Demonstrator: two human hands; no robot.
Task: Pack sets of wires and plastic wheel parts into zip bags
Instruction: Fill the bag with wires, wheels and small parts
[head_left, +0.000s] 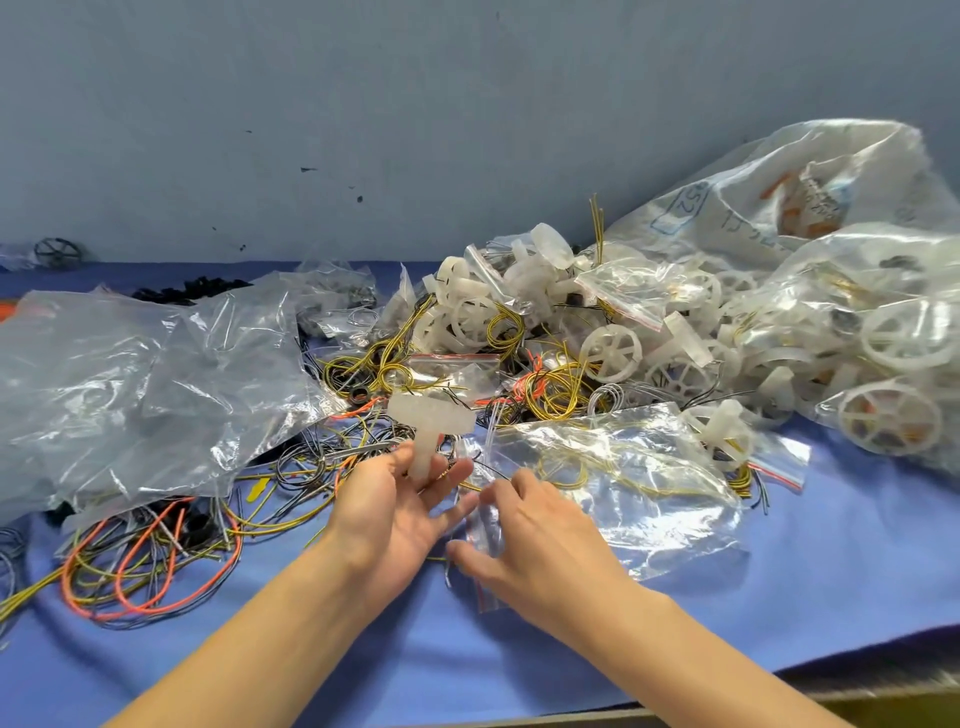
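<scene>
- At near centre of the worktop (779, 597), a white plastic wheel part (434, 421) is held upright by the left hand (400, 514), with the fingers clamped on its stem and the disc end up.
- Just right of it, a small clear zip bag (485, 525) is pinched by the right hand (535, 540), thumb and fingers closed on the film.
- Loose wires (150, 566) in orange, yellow and black are spread at near left.
- A pile of wheel parts (519, 306) is heaped far centre to right, mixed with wire coils, some bagged.
- A crumpled clear bag (130, 374) is laid at left.
- A flat clear bag (623, 478) is laid just right of the hands.
</scene>
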